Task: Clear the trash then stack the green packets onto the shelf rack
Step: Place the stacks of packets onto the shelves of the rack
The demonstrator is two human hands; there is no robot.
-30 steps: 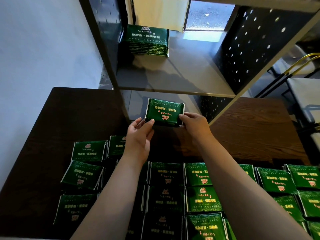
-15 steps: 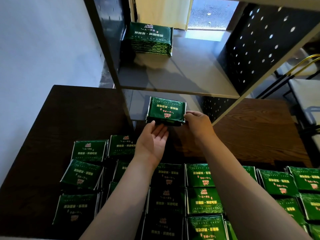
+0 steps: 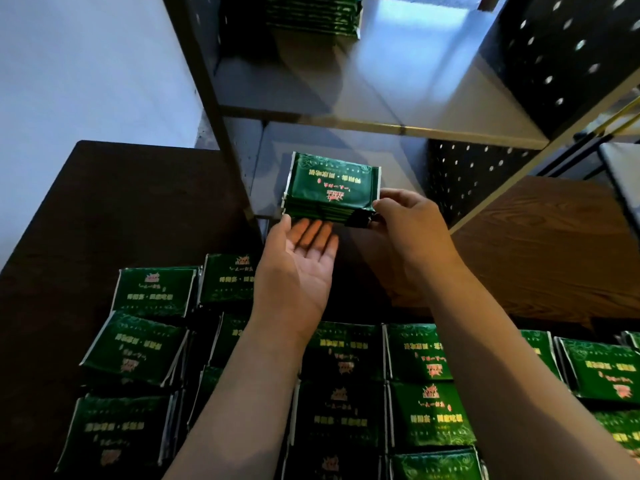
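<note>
A person's two bare forearms reach forward from the bottom of the view, over a dark wood-grain table [image 3: 104, 209], toward a metal shelf rack [image 3: 381, 128] with smooth grey boards and black side panels [image 3: 561, 57] punched with round holes. The right hand [image 3: 412, 230] pinches the right end of a small stack of green packets [image 3: 330, 188], its fingers [image 3: 388, 197] curled round that end. The left hand [image 3: 298, 268] lies open and palm up, with straight fingers [image 3: 313, 233] whose tips reach the stack's near lower edge. The stack sits at the front opening of the rack's lower level, under the upper board; whether it rests on the lower board cannot be told. Each packet is a flat, glossy foil rectangle, dark green with silvery crimped ends. Its long axis runs left to right across the view. The top face bears a row of gold characters and a small red emblem, printed upside down to the viewer with the emblem toward the person; the writing is too blurred to read. A taller pile of the same packets [image 3: 311, 15] stands at the back left of the upper board. Many more packets [image 3: 415, 410] lie in rows and loose piles on the near part of the table, some tilted. A pale wall [image 3: 86, 64] rises on the left.
</note>
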